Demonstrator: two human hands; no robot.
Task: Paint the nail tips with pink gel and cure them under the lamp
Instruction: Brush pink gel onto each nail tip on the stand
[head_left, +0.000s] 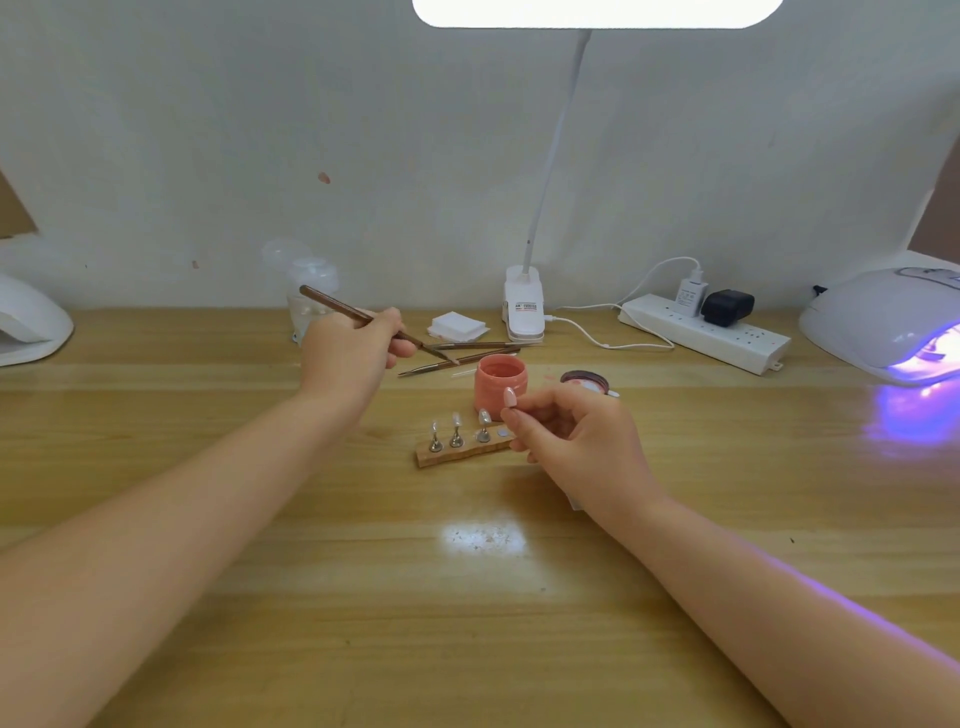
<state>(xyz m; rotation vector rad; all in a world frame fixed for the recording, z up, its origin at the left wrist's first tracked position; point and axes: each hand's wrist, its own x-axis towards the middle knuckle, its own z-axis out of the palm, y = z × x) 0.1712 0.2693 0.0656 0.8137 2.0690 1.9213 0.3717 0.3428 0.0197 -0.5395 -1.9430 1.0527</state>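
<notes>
My left hand (353, 351) grips a brown brush (332, 304), its tip pointing down toward the open pink gel jar (500, 384). My right hand (566, 434) pinches a small stand topped with a pink nail tip (510, 398), held just in front of the jar. A wooden strip (457, 453) below the jar carries three metal stands with clear nail tips (456, 431). The jar's lid (586, 380) lies to the right of the jar. At the far right the curing lamp (883, 317) glows violet.
Two more brushes (467, 356) lie behind the jar. A stack of white wipes (457, 326), a clip-on desk lamp (523, 306), a power strip (706, 332) with plugs and a clear bottle (309, 291) line the back. Another white lamp (28, 322) sits at far left.
</notes>
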